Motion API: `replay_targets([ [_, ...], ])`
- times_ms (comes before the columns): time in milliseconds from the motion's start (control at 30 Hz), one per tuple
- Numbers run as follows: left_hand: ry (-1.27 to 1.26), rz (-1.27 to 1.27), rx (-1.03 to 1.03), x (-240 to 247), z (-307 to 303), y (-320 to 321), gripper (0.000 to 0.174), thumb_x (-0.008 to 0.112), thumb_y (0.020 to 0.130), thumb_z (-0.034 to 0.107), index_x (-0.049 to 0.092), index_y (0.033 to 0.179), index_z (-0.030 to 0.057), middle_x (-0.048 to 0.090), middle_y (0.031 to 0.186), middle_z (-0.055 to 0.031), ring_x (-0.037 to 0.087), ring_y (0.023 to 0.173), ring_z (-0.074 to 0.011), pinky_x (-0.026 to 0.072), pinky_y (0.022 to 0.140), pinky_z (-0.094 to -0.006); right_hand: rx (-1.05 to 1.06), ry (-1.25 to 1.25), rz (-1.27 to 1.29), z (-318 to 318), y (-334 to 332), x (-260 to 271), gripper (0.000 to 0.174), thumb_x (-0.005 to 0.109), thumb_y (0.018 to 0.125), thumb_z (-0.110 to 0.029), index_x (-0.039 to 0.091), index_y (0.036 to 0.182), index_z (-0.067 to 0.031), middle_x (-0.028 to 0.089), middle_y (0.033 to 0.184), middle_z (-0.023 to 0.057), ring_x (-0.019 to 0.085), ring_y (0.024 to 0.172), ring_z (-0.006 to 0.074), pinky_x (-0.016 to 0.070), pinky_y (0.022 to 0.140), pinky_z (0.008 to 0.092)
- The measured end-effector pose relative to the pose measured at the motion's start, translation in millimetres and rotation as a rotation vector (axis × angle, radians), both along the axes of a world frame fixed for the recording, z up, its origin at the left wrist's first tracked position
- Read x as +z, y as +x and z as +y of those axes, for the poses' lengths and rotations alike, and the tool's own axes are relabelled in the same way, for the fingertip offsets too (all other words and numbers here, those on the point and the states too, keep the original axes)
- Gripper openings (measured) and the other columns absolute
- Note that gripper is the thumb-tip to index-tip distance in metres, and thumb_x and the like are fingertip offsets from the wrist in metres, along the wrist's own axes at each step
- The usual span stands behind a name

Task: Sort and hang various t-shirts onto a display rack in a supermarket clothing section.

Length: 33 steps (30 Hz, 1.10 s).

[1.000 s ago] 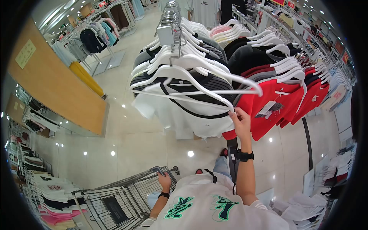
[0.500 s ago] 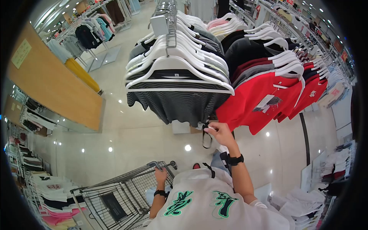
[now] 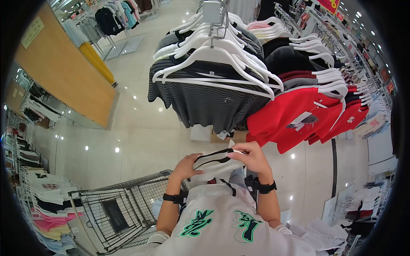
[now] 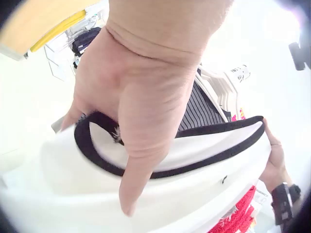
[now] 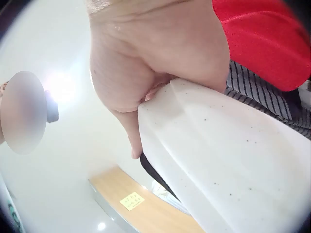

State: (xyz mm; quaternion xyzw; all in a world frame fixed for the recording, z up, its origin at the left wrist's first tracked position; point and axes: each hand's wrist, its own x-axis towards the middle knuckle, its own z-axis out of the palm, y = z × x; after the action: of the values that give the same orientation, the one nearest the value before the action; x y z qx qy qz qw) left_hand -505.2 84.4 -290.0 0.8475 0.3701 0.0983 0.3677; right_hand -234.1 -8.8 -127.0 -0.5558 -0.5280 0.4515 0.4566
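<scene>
A white T-shirt (image 4: pixel 204 194) with a black-trimmed neckline is held up in front of my body, off any hanger. My right hand (image 3: pixel 253 158) pinches it at one end of the neckline. At the neckline's other end is my left hand (image 3: pixel 186 167), its thumb (image 4: pixel 136 184) extended over the white front. The left fingers are mostly hidden behind the palm and collar. In the right wrist view, white cloth (image 5: pixel 218 145) hangs down from the right hand. Striped dark shirts (image 3: pixel 205 100) on white hangers hang just beyond both hands.
A shopping cart (image 3: pixel 115 213) stands at my left. Red shirts (image 3: pixel 294 115) hang on the right side of the rack. A wooden partition (image 3: pixel 68 68) rises at the left, and piles of folded clothes (image 3: pixel 49 205) lie lower left.
My right hand has drawn the white T-shirt off the rack and down toward my body. The left hand has let go of the cart handle and come up to the shirt's neckline.
</scene>
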Motion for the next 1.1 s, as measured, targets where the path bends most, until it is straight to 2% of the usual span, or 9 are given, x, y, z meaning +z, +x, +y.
replay_targets([
  [100, -0.072, -0.054, -0.040, 12.9, 0.7, 15.0, 0.051, 0.076, 0.080, 0.014, 0.061, 0.127, 0.0012, 0.067, 0.118, -0.0200, 0.062, 0.107, -0.0375, 0.0497, 0.095, -0.0408, -0.069, 0.093, 0.076, -6.8, 10.9, 10.4, 0.015, 0.077, 0.085, -0.007, 0.068, 0.086, 0.0053, 0.053, 0.065, -0.0034, 0.039, 0.061, 0.0032, 0.0294, 0.052, 0.0248],
  [167, -0.235, -0.132, 0.127, 6.4, 1.3, 7.4, 0.035, 0.073, 0.082, 0.010, 0.067, 0.114, -0.0024, 0.070, 0.108, -0.0209, 0.067, 0.096, -0.0366, 0.0523, 0.087, -0.0388, -0.109, 0.110, 0.065, -12.9, 25.2, 1.9, 0.012, 0.076, 0.085, -0.005, 0.069, 0.086, 0.0037, 0.054, 0.065, -0.0046, 0.040, 0.060, 0.0028, 0.0297, 0.052, 0.0243],
  [200, -0.193, -0.260, 0.155, 7.2, 1.0, 2.1, 0.025, 0.073, 0.084, 0.009, 0.069, 0.105, -0.0044, 0.072, 0.095, -0.0192, 0.068, 0.081, -0.0303, 0.0525, 0.076, -0.0347, -0.163, 0.083, 0.086, -16.2, 33.1, -3.1, 0.011, 0.076, 0.085, -0.005, 0.069, 0.086, 0.0028, 0.056, 0.066, -0.0047, 0.042, 0.060, 0.0024, 0.0307, 0.053, 0.0236],
  [333, -0.307, -0.335, 0.232, 35.0, 7.7, -28.0, 0.019, 0.072, 0.087, 0.011, 0.070, 0.098, -0.0049, 0.069, 0.077, -0.0117, 0.055, 0.069, -0.0153, 0.0468, 0.067, -0.0286, -0.293, 0.031, 0.189, -19.0, 47.3, -18.7, 0.008, 0.073, 0.088, -0.006, 0.070, 0.088, 0.0015, 0.062, 0.069, -0.0041, 0.048, 0.061, 0.0013, 0.0345, 0.054, 0.0211],
  [567, -0.144, -0.310, 0.288, 111.8, 15.3, -50.9, 0.012, 0.069, 0.087, 0.005, 0.068, 0.093, -0.0054, 0.065, 0.072, -0.0081, 0.051, 0.066, -0.0119, 0.0437, 0.062, -0.0278, -0.439, 0.091, 0.171, -4.6, 51.7, -51.7, 0.011, 0.072, 0.090, -0.008, 0.068, 0.085, 0.0008, 0.045, 0.065, -0.0097, 0.037, 0.060, 0.0002, 0.0252, 0.053, 0.0223],
  [767, 0.067, -0.557, 0.621, 141.3, 12.5, -50.2, 0.012, 0.079, 0.080, 0.002, 0.068, 0.082, -0.0041, 0.061, 0.069, 0.0012, 0.049, 0.063, -0.0059, 0.0400, 0.057, -0.0221, -0.373, 0.066, 0.179, -3.5, 37.5, -33.3, 0.011, 0.068, 0.093, -0.008, 0.069, 0.092, 0.0027, 0.065, 0.074, -0.0029, 0.053, 0.066, 0.0014, 0.0394, 0.059, 0.0194],
  [900, -0.026, -0.621, 0.680, 134.2, 10.7, -39.3, 0.019, 0.078, 0.086, 0.011, 0.067, 0.080, -0.0039, 0.058, 0.068, 0.0035, 0.048, 0.063, -0.0048, 0.0385, 0.057, -0.0217, -0.344, 0.079, 0.329, 0.5, 19.3, -33.9, 0.012, 0.067, 0.095, -0.009, 0.068, 0.096, 0.0033, 0.065, 0.075, -0.0029, 0.053, 0.067, 0.0014, 0.0401, 0.059, 0.0199],
  [1033, -0.257, -0.759, 0.704, 117.9, -3.6, -12.7, 0.025, 0.072, 0.093, 0.020, 0.068, 0.082, -0.0028, 0.058, 0.071, 0.0053, 0.047, 0.065, -0.0039, 0.0381, 0.058, -0.0218, -0.255, 0.060, 0.167, 6.7, -0.4, -52.0, 0.014, 0.067, 0.095, -0.011, 0.067, 0.101, 0.0015, 0.054, 0.069, -0.0074, 0.043, 0.062, 0.0017, 0.0330, 0.055, 0.0215],
  [1100, -0.349, -0.779, 0.625, 106.6, -12.5, 0.7, 0.025, 0.068, 0.096, 0.021, 0.069, 0.100, -0.0029, 0.061, 0.080, 0.0049, 0.051, 0.071, -0.0036, 0.0418, 0.063, -0.0203, -0.197, 0.089, 0.149, 10.3, -27.8, -33.7, 0.012, 0.068, 0.095, -0.011, 0.067, 0.099, -0.0003, 0.051, 0.068, -0.0081, 0.040, 0.062, 0.0011, 0.0305, 0.054, 0.0220],
])
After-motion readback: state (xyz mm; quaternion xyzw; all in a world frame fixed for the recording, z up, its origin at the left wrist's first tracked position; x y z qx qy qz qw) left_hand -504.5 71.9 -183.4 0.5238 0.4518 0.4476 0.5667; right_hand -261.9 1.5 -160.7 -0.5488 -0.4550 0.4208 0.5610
